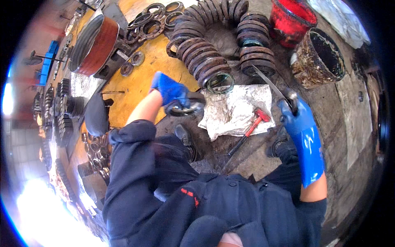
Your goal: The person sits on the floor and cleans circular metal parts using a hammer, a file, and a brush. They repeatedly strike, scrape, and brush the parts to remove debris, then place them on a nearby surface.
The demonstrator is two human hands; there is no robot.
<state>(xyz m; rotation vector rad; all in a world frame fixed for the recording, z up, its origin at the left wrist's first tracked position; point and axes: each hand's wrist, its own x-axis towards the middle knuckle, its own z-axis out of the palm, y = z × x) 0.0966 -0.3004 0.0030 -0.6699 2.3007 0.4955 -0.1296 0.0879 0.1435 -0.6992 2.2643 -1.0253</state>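
Gripping a rusty metal ring (184, 108) by its rim, the left hand (169, 89) is closed above the floor beside a stained cloth (236, 109). A long blade (269, 84) is clasped in the right hand (297, 115). The ring is judged heavy, rigid and greasy; rim holds are advised.

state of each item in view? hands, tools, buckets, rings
left hand: gloved blue, gripping a metal ring
right hand: gloved blue, holding a long blade
hammer: lying loose on the floor, red head on the cloth
red bucket: upright, open
black bucket: upright, open, grimy
rusty rings: stacked in curved rows
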